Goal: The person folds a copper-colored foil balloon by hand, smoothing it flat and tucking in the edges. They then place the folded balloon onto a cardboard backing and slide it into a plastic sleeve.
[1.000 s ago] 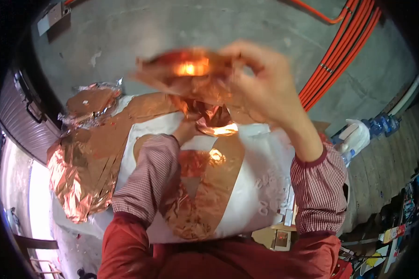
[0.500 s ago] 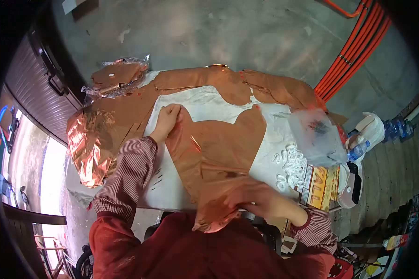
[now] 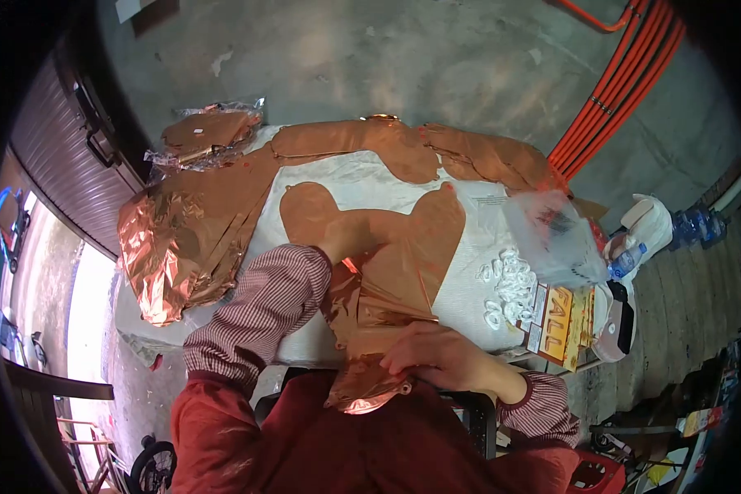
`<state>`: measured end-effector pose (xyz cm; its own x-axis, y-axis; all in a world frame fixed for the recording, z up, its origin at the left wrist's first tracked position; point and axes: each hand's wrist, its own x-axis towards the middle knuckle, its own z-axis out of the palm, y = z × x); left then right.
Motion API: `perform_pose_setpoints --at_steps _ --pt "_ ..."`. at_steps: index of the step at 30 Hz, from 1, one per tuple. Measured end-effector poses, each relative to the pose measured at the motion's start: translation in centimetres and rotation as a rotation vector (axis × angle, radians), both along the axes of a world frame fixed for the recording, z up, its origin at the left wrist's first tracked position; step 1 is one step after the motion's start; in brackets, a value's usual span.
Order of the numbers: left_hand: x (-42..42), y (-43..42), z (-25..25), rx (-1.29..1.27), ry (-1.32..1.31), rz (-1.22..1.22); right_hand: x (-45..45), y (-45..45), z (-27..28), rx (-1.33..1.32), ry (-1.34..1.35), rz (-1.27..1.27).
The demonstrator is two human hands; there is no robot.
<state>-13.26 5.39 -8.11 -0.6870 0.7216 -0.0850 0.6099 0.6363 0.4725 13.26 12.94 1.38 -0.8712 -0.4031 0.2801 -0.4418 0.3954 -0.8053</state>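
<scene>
A flat copper-coloured foil balloon (image 3: pixel 424 255) lies spread in front of me, with two rounded lobes at its far end. Its near part is folded and hangs over the table edge toward my lap. My left hand (image 3: pixel 350 236) rests across the balloon's middle, fingers stretched to the right; their tips blend with the foil. Over the folded near end, my right hand (image 3: pixel 440 356) has its fingers bent and pressed onto the foil, gripping it.
More flat copper foil balloons (image 3: pixel 337 138) line the table's far and left sides. Clear plastic packets (image 3: pixel 210 132) lie at the back left. To the right are white rings (image 3: pixel 510 288), a plastic bag (image 3: pixel 552 235), a yellow box (image 3: pixel 564 325) and a water bottle (image 3: pixel 627 262).
My left hand has left the far left lobe and come nearer, to the balloon's middle. My right hand stays at the folded near end, shifted slightly.
</scene>
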Motion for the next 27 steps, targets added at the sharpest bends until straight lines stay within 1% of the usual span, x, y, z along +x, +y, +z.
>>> perform_pose_setpoints --at_steps 1,2,4,5,7,8,10,11,12,13,14,15,16,18,19,21,22,23,25,26,27 --pt "-0.4 0.7 0.0 -0.060 -0.105 -0.053 0.2 0.1 -0.1 0.021 0.028 0.001" --pt "-0.8 1.4 -0.1 -0.063 -0.104 -0.064 0.4 0.2 -0.1 0.020 0.029 -0.010" --pt "-0.6 2.3 1.2 -0.148 -0.230 -0.278 0.6 0.7 0.2 -0.002 0.067 -0.015" --pt "-0.2 2.7 1.7 -0.148 -0.229 -0.284 0.8 1.0 0.5 0.000 0.068 -0.022" --pt "0.5 3.5 2.7 0.122 -0.313 -0.222 1.3 1.6 1.2 0.044 0.115 -0.062" --pt "0.3 4.2 2.3 0.121 -0.312 -0.223 1.6 1.9 1.6 0.044 0.116 -0.063" --pt "0.0 5.4 2.6 0.532 -0.468 -0.186 2.1 2.2 2.5 0.111 0.188 -0.116" --pt "-0.2 5.9 2.9 0.678 -0.489 -0.153 2.4 2.4 2.9 0.110 0.186 -0.115" --pt "0.5 5.6 5.5 0.824 -0.508 -0.119 2.7 2.4 3.2 0.137 0.229 -0.158" --pt "0.6 5.2 7.2 0.823 -0.508 -0.115 2.9 2.5 3.4 0.162 0.272 -0.201" --pt "0.5 4.7 8.8 0.963 -0.588 -0.067 3.0 2.4 3.3 0.159 0.272 -0.198" --pt "0.2 4.3 9.5 1.102 -0.668 -0.017 3.1 2.4 3.2 0.178 0.330 -0.208" --pt "-0.2 3.8 9.7 1.101 -0.664 -0.014 3.2 2.3 3.1 0.195 0.389 -0.218" --pt "-1.2 2.1 9.7 1.030 -0.573 0.076 3.4 2.3 2.1 0.207 0.388 -0.209" --pt "-2.1 1.4 8.2 0.852 -0.533 0.009 3.4 2.3 1.6 0.224 0.383 -0.201" --pt "-3.0 1.3 4.2 0.323 -0.298 0.004 3.2 2.0 0.9 0.210 0.367 -0.192" --pt "-4.3 2.1 0.3 0.140 -0.198 -0.108 3.0 1.9 0.8 0.198 0.349 -0.189" --pt "-5.0 2.6 -2.6 -0.046 -0.097 -0.221 2.9 1.8 0.8 0.200 0.353 -0.185" --pt "1.8 1.1 4.9 -0.109 -0.659 0.051 3.0 1.6 0.7 0.167 0.405 -0.177" --pt "1.4 1.5 2.2 -0.114 -0.663 0.044 3.2 1.4 1.0 0.167 0.399 -0.184" --pt "0.3 2.3 -2.3 -0.176 -0.050 -0.422 3.2 1.2 1.7 0.174 0.431 -0.181"
